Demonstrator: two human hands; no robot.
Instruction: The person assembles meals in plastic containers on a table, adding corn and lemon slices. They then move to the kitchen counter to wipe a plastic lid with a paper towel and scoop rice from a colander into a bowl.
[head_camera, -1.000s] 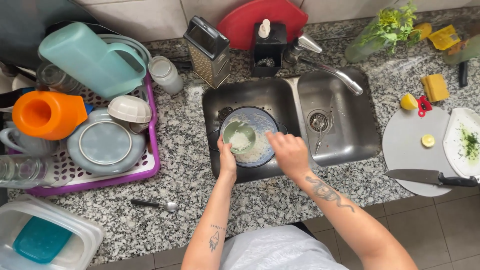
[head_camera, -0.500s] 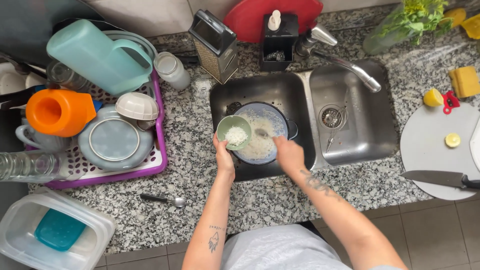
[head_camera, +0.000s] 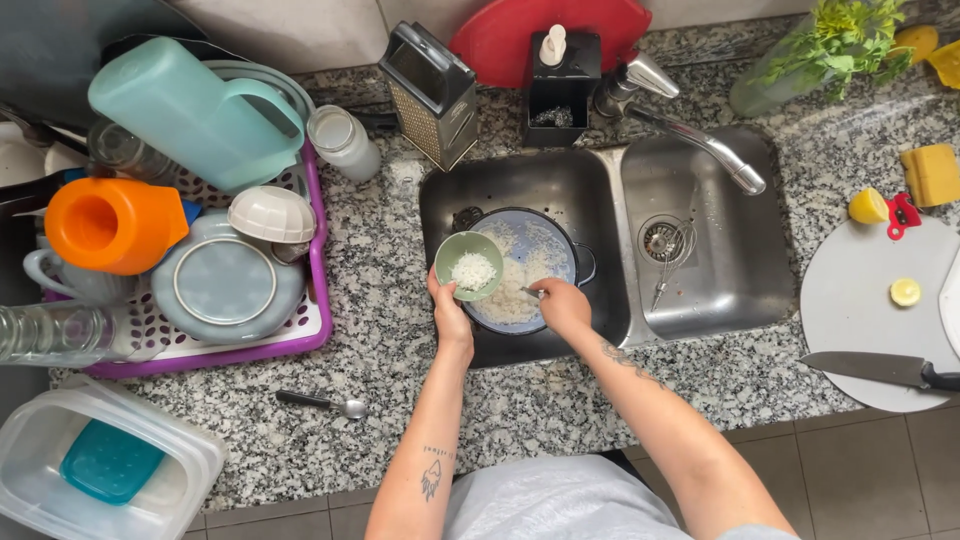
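Over the left basin of a steel sink (head_camera: 600, 165), the left hand (head_camera: 447, 312) grips a green bowl (head_camera: 468, 264) of rice beside the pot (head_camera: 525, 270); right-hand (head_camera: 562, 305) fingers close on a utensil, scraping rice out

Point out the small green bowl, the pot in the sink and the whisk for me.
green bowl (head_camera: 452, 258): head view, on its left rim.
pot (head_camera: 545, 232): head view, on its inside wall, upper right.
whisk (head_camera: 668, 262): head view, on its wire loops, right basin.
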